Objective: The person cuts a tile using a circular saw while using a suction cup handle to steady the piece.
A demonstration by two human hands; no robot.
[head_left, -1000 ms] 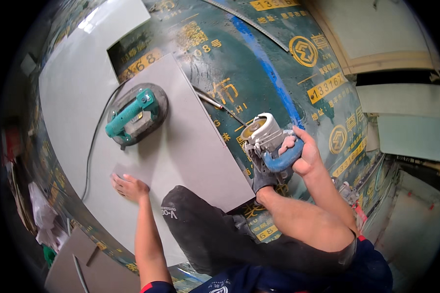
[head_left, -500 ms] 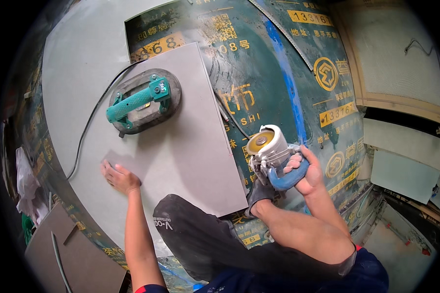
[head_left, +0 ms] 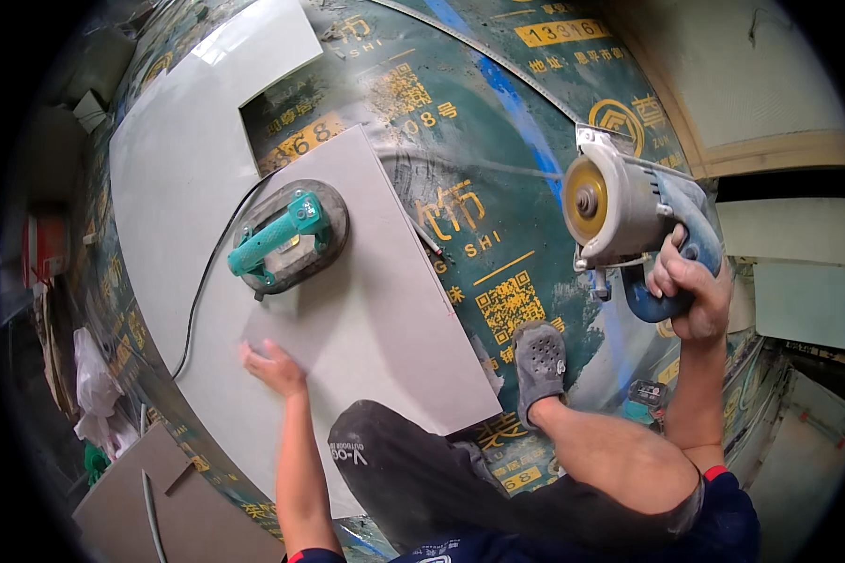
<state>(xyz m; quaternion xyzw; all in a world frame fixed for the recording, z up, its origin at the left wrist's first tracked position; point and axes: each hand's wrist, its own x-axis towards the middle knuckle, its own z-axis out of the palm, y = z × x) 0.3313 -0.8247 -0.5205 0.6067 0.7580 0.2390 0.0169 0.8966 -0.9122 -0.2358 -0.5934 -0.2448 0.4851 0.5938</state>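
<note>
My right hand (head_left: 697, 286) grips the blue rear handle of a handheld tile cutter (head_left: 626, 208), raised at the right. Its round yellow blade (head_left: 585, 199) sits in a dusty silver guard and points left. My left hand (head_left: 277, 368) is open, fingers spread, at the near left part of a grey tile (head_left: 394, 324); whether it touches the tile I cannot tell. Farther up the same tile stands an oval suction lifter (head_left: 333, 220) with a green handle, clear of both hands.
A larger pale sheet (head_left: 174, 178) with a notched corner lies beneath the tile. Printed green floor covering (head_left: 422, 197) with a blue stripe spreads underneath. A dark cord (head_left: 197, 291) curves along the left. A metal ruler (head_left: 498, 61) lies far off; a pencil-like stick (head_left: 425, 235) lies beside the tile.
My right hand has lifted the tile cutter up and to the right, away from the tile's edge. My left hand stays by the tile, its fingers more spread. The whole view has shifted.
</note>
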